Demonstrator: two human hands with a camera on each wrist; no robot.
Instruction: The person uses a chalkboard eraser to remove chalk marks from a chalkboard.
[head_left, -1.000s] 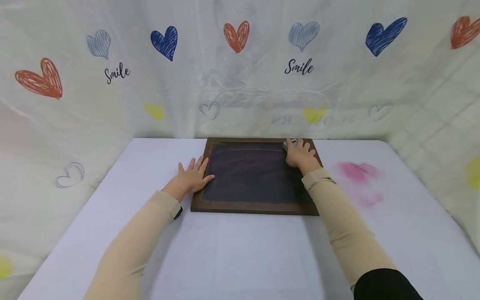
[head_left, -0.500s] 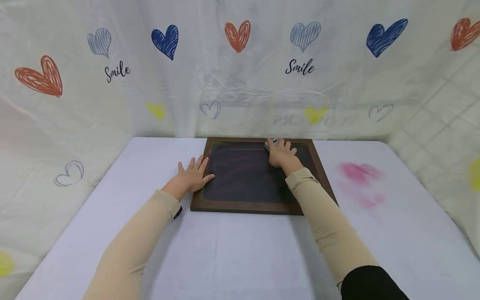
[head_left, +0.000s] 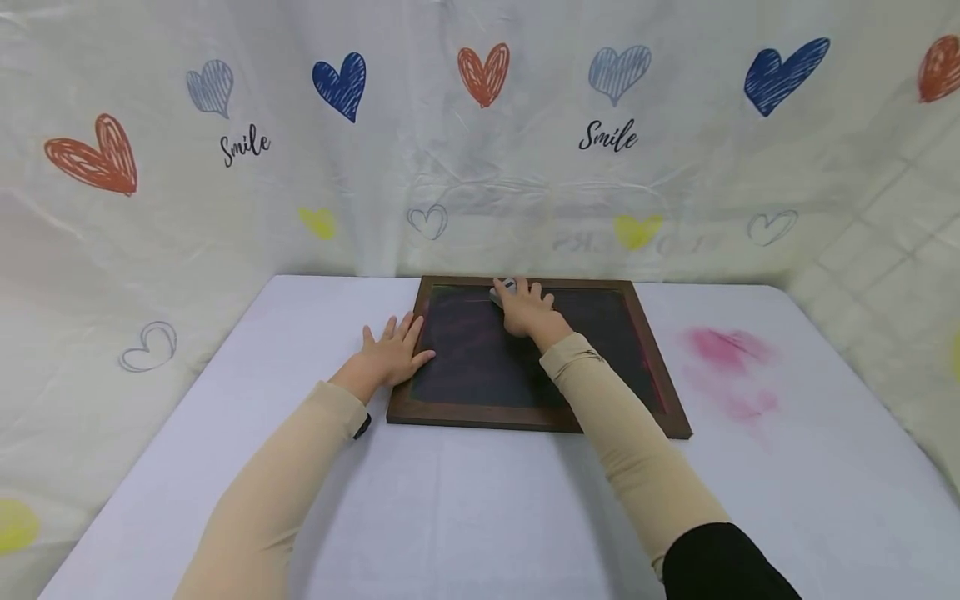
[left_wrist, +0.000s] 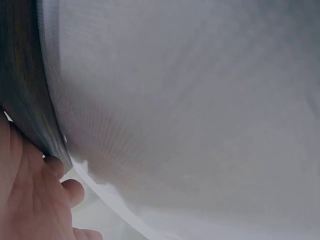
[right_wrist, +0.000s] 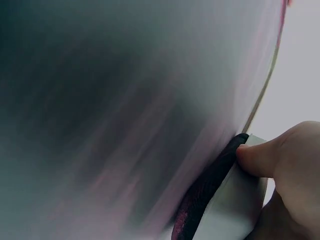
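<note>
As the white table (head_left: 450, 508) bears the framed blackboard (head_left: 480, 375) near its far edge, we rest our outspread left hand (head_left: 386, 358) on the board's left side, while our right hand (head_left: 525, 313) grips a grey eraser (right_wrist: 227, 210) near the board's top.

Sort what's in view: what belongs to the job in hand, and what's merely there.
Part of the job:
- wood-framed blackboard
- felt eraser on the board
- right hand, gripping the eraser
- left hand, at the board's left edge

Merely there:
- white table
- pink smudge on it
- heart-print backdrop
</note>
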